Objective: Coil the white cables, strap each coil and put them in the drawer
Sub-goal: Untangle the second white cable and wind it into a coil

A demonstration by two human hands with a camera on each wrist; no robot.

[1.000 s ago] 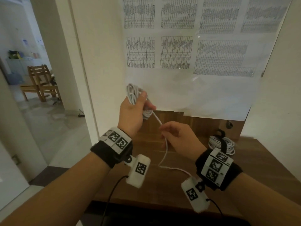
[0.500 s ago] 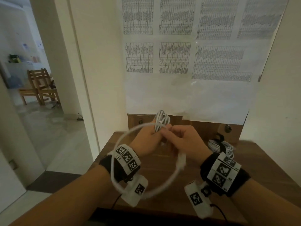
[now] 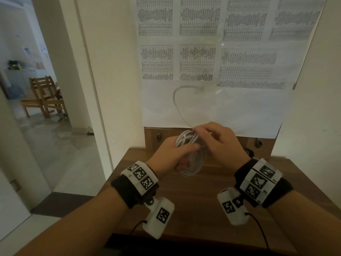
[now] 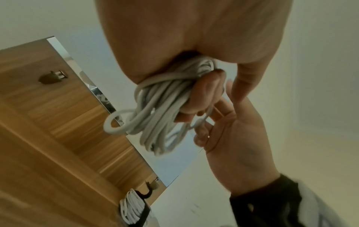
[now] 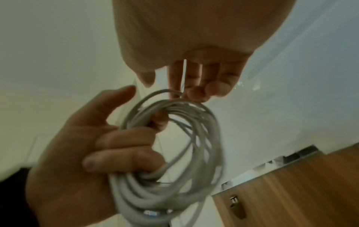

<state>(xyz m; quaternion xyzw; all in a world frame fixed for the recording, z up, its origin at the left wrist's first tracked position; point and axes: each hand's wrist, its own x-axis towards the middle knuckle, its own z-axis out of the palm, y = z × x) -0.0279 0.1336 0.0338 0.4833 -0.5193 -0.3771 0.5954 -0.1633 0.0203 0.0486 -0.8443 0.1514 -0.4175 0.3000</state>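
Note:
My left hand grips a coil of white cable above the wooden desk. Its fingers curl through the loops of the coil. My right hand is just right of the coil and pinches the loose strand between its fingertips. The free tail arcs up in front of the wall, and its plug end is in the air. A second white coil with a black strap lies on the desk at the back right; in the head view my right hand hides most of it.
A wooden back panel with small metal knobs stands against the wall behind the desk. Printed sheets hang above it. An open doorway on the left shows a wooden chair.
The loose tail swung from a wide loop below my hands to an arc above them. Both hands stay together at the coil, which has gained a turn.

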